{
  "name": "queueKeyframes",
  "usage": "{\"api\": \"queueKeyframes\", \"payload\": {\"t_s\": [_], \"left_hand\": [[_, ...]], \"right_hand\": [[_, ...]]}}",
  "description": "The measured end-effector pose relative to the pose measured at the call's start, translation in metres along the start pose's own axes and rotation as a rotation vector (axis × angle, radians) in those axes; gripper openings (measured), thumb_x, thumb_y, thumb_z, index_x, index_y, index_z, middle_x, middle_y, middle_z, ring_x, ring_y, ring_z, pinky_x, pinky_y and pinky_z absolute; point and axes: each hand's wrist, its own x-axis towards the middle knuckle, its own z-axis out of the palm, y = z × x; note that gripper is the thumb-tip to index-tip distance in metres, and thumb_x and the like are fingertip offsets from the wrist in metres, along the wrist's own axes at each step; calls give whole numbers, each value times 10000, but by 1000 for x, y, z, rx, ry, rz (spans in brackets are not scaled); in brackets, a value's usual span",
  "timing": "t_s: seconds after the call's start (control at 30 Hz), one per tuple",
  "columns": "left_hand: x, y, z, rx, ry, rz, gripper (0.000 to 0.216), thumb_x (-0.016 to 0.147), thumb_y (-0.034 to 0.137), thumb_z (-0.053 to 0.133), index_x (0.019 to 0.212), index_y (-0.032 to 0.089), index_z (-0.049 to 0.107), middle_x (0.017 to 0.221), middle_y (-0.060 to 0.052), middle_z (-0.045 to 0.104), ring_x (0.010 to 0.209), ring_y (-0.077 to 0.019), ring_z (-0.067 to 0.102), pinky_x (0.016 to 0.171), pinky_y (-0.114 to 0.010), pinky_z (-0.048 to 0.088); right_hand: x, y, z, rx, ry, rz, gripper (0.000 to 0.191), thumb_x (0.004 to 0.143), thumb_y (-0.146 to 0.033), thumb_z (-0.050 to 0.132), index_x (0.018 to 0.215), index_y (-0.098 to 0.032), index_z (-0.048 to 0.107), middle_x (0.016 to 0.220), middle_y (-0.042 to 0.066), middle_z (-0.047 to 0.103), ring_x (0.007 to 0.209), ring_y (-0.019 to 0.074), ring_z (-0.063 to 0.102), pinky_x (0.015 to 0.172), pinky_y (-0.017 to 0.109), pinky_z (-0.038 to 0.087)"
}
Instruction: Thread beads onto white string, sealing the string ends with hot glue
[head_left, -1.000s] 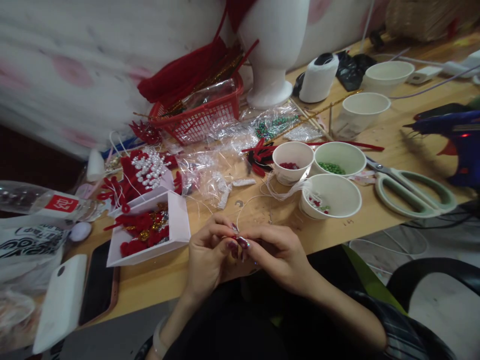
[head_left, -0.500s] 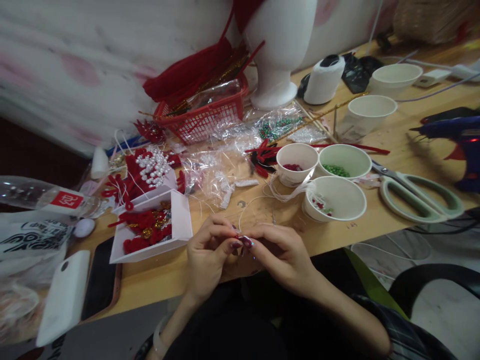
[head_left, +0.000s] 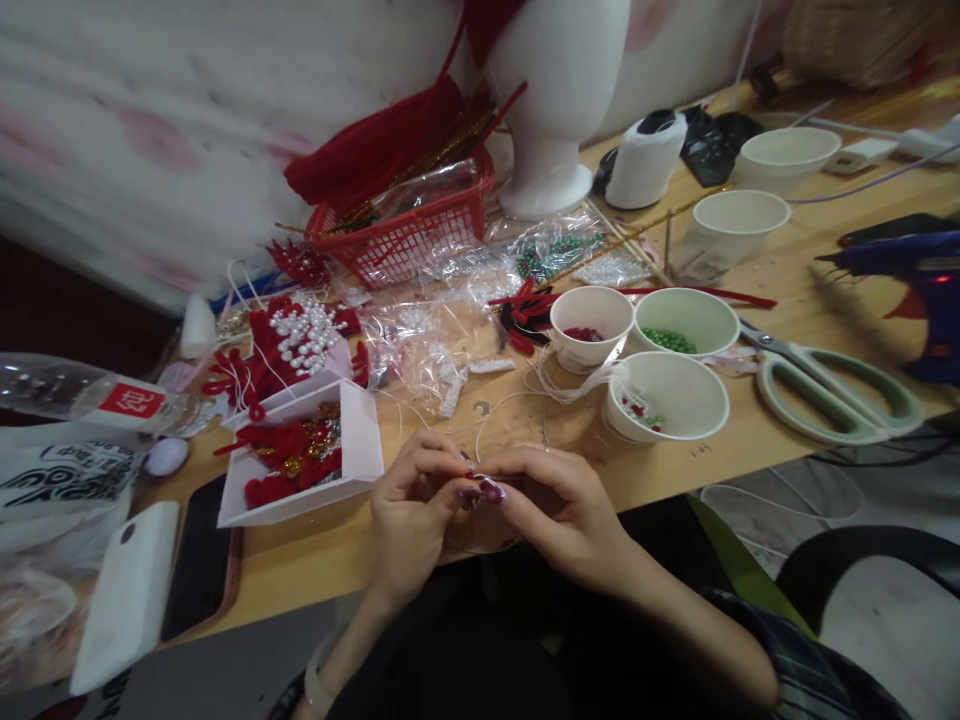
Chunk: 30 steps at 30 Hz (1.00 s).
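Over the table's front edge, my left hand [head_left: 411, 505] and my right hand [head_left: 574, 510] meet fingertip to fingertip, both pinched closed. A tiny red bead [head_left: 470, 476] shows between my left thumb and forefinger. A thin white thread [head_left: 480, 432] rises from the fingertips toward the cups, and a thin loop hangs below my hands. My right thumb and forefinger pinch at the thread beside the bead, though the fingers partly hide it. Nearest are a paper cup of mixed beads [head_left: 679, 400], a cup of dark red beads [head_left: 589, 310] and a cup of green beads [head_left: 694, 312].
A white box [head_left: 360, 465] of red fuzzy pieces lies left, beside a phone [head_left: 202, 560] and a bottle [head_left: 82, 390]. Scissors [head_left: 832, 390] and a blue glue gun [head_left: 900, 262] lie right. Behind are bead bags, a red basket [head_left: 397, 235] and a white stand [head_left: 551, 185].
My fingertips have shifted slightly, with the right thumb turned a little against the left. The view has moved marginally; the things on the table stay put.
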Motion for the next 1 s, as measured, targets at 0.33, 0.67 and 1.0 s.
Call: {"api": "queueKeyframes", "payload": {"t_s": [0.33, 0.67, 1.0], "left_hand": [[1, 0, 1, 29, -35, 6, 81, 766, 276, 801, 807, 224, 754, 831, -15, 621, 756, -121, 589, 666, -205, 491], [0, -1, 0, -33, -40, -31, 72, 777, 238, 793, 825, 235, 739, 851, 7, 584, 759, -100, 576, 652, -185, 477], [1, -1, 0, 5, -57, -18, 58, 769, 259, 800, 803, 240, 756, 818, -6, 608, 750, -118, 573, 652, -206, 477]], "right_hand": [[0, 5, -1, 1, -12, -44, 148, 914, -145, 575, 915, -157, 722, 749, 42, 677, 673, 148, 609, 634, 260, 462], [1, 3, 0, 0, 9, -86, 155, 894, -116, 600, 949, -159, 738, 785, 64, 700, 719, 169, 633, 661, 279, 477], [2, 4, 0, -28, 18, -142, 161, 893, -100, 606, 910, -155, 757, 723, 52, 689, 669, 155, 618, 644, 273, 466]]}}
